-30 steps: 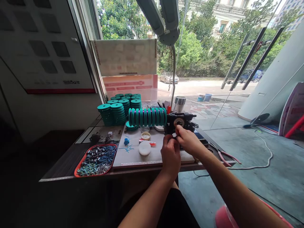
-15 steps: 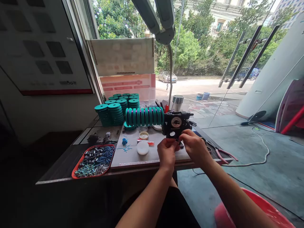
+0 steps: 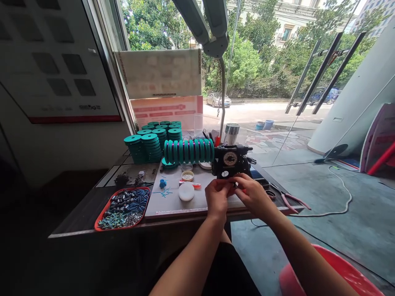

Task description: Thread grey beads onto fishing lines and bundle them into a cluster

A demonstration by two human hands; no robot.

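My left hand [image 3: 217,195] and my right hand [image 3: 251,192] meet in front of a black winding device with a round dial [image 3: 230,158]. Fingers of both hands are pinched together around something small and dark that I cannot make out. A row of teal spools [image 3: 189,151] sits on the device's shaft, reaching out to the left. Left of my hands lie a white round lid [image 3: 186,192], an orange-and-white tube [image 3: 196,186] and a small round dish [image 3: 187,176] with pale bits in it.
An orange-red tray [image 3: 96,224] of small fishing-tackle-like parts stands at the left. Stacks of teal spools [image 3: 150,146] rise behind it. Pink-handled pliers [image 3: 293,204] lie at the table's right edge. A lamp arm [image 3: 222,94] hangs above the back. A pink tub [image 3: 291,279] stands on the floor.
My right hand has come slightly lower and closer to the left, its fingers now beside the left fingertips. The left hand stays nearly in place. The whole view has shifted slightly.
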